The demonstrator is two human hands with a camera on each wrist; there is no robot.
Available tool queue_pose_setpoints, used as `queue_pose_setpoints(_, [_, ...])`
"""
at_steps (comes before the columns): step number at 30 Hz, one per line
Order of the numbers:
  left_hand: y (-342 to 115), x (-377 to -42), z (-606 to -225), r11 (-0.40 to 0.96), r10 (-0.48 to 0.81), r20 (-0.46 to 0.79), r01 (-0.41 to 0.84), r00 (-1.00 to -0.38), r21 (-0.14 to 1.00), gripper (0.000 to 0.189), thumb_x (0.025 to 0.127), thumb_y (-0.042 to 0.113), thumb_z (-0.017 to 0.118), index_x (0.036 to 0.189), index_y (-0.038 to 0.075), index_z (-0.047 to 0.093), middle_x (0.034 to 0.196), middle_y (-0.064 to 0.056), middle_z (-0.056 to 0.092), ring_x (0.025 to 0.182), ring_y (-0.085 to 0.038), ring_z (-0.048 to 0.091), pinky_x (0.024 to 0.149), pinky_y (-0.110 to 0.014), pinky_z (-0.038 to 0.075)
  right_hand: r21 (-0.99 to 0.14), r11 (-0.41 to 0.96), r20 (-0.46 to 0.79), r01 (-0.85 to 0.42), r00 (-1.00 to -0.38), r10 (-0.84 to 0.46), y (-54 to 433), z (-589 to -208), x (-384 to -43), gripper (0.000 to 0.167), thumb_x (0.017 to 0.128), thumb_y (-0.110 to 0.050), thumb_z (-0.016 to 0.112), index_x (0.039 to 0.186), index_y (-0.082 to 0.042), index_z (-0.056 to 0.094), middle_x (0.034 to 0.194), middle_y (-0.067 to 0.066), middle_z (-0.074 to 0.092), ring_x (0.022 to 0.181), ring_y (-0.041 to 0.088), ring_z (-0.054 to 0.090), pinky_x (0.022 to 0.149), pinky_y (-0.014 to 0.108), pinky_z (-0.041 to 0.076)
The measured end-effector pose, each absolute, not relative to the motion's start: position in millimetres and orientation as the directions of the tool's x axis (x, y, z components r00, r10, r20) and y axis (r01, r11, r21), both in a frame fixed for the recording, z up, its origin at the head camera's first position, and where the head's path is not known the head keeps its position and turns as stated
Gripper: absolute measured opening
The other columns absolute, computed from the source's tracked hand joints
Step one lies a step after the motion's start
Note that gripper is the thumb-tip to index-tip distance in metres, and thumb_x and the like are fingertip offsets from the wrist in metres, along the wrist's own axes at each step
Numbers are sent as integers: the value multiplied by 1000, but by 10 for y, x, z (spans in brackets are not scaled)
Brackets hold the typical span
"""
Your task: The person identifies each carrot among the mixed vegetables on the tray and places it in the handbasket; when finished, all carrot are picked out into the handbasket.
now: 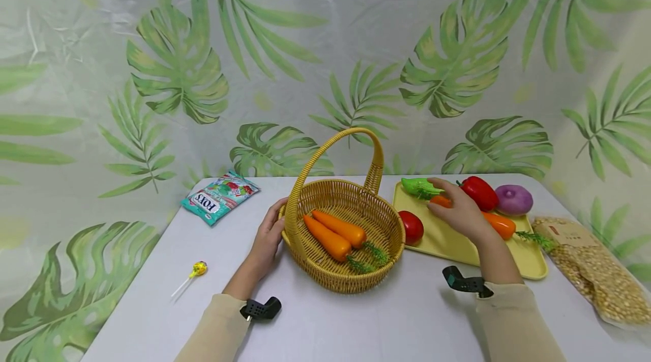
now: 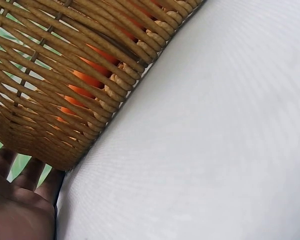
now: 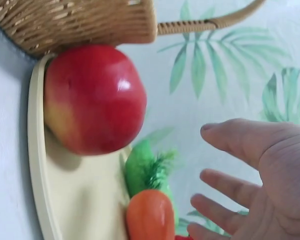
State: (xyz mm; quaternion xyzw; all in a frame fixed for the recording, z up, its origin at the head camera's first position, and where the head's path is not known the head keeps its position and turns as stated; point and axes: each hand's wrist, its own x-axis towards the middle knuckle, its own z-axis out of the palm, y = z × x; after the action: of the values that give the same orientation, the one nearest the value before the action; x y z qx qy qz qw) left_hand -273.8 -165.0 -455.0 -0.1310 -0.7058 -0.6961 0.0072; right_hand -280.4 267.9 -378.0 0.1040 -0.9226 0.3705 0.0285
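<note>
My left hand (image 1: pixel 268 236) rests against the left side of the wicker basket (image 1: pixel 351 286), its fingers extended along the wall in the left wrist view, fingertips hidden behind it. Two toy carrots (image 1: pixel 328 238) lie inside. Over the yellow tray (image 1: pixel 447 240), my right hand (image 1: pixel 460 212) hovers with spread fingers, holding nothing. Beneath it in the head view is an orange carrot (image 1: pixel 440 201), partly covered, beside a bumpy green vegetable (image 1: pixel 418 186). A red apple (image 3: pixel 95 100) sits at the tray's end near the basket. Further right are a red bell pepper (image 1: pixel 479 193), a purple onion (image 1: pixel 515 200) and another carrot (image 1: pixel 500 226).
A teal FOX'S candy bag (image 1: pixel 220 197) lies at the back left, with a yellow-wrapped lollipop (image 1: pixel 199 269) nearer me. Right of the tray lies a clear bag of yellow kernels (image 1: pixel 600 277). The basket's tall handle (image 1: pixel 351 131) arches upward. A leaf-patterned curtain (image 1: pixel 351 57) hangs behind the table.
</note>
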Motion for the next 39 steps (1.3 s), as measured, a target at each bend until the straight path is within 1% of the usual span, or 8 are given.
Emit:
queue_pose_setpoints(4, [-1649, -2739, -4552, -4, 172, 196, 198, -965, 980, 44, 106, 25, 40, 150, 28, 38, 159, 3, 37, 144, -16, 34, 108, -21, 37, -677, 712, 110, -186, -982, -152, 2753, -3851, -2831, 68, 98, -27, 62, 156, -10, 30, 156, 27, 34, 139, 51, 34, 109, 68, 32])
queue_pose_setpoints(10, [-1648, -2739, -4552, 0, 173, 193, 196, -966, 981, 42, 106, 25, 39, 148, 31, 39, 157, 7, 39, 142, -13, 36, 108, -19, 38, -700, 700, 68, -144, -988, -136, 2788, -3911, -2854, 68, 98, -27, 62, 156, -8, 31, 155, 29, 36, 142, 49, 31, 112, 69, 26])
queue_pose_setpoints(13, [-1644, -2739, -4554, -5, 169, 193, 195, -967, 981, 42, 106, 25, 39, 148, 32, 39, 157, 7, 39, 142, -14, 36, 114, -29, 35, -689, 711, 63, -137, -990, -129, 2807, -3929, -2864, 68, 98, -28, 62, 155, -6, 32, 154, 29, 38, 142, 49, 31, 112, 68, 26])
queue_pose_setpoints(16, [-1641, -2733, -4554, -9, 169, 192, 193, -967, 981, 43, 106, 25, 40, 148, 31, 39, 158, 6, 38, 144, -15, 34, 119, -44, 29, -671, 729, 64, -136, -990, -126, 2850, -3957, -2872, 67, 98, -27, 61, 154, -3, 33, 153, 29, 38, 141, 50, 32, 112, 68, 27])
queue_pose_setpoints(19, [-1641, -2730, -4555, -16, 172, 191, 191, -966, 981, 44, 106, 24, 40, 149, 30, 38, 158, 5, 37, 146, -17, 32, 120, -48, 27, -656, 745, 55, -124, -992, -117, 2893, -3989, -2883, 64, 98, -25, 60, 151, 0, 35, 152, 31, 38, 139, 52, 33, 111, 68, 28])
queue_pose_setpoints(25, [-1634, -2730, -4544, -14, 166, 192, 192, -967, 981, 43, 106, 24, 40, 148, 30, 39, 158, 5, 37, 145, -17, 33, 120, -48, 28, -645, 759, 15, -94, -994, -111, 2915, -4020, -2875, 57, 98, -25, 60, 147, -1, 42, 148, 34, 40, 134, 53, 36, 109, 69, 29])
queue_pose_setpoints(32, [-1636, -2732, -4536, -11, 166, 189, 190, -968, 982, 44, 106, 23, 39, 149, 30, 38, 158, 6, 37, 144, -16, 34, 120, -47, 28, -615, 777, 26, -135, -988, -151, 2923, -4037, -2868, 53, 97, -22, 62, 142, 1, 48, 142, 34, 47, 128, 52, 43, 106, 69, 32])
queue_pose_setpoints(39, [-1642, -2743, -4550, -10, 166, 189, 190, -968, 982, 45, 106, 23, 39, 150, 29, 37, 159, 4, 36, 145, -17, 33, 119, -48, 29, -613, 774, 29, -160, -983, -181, 2898, -4065, -2855, 49, 95, -16, 64, 140, -1, 52, 134, 33, 55, 117, 47, 53, 100, 62, 42])
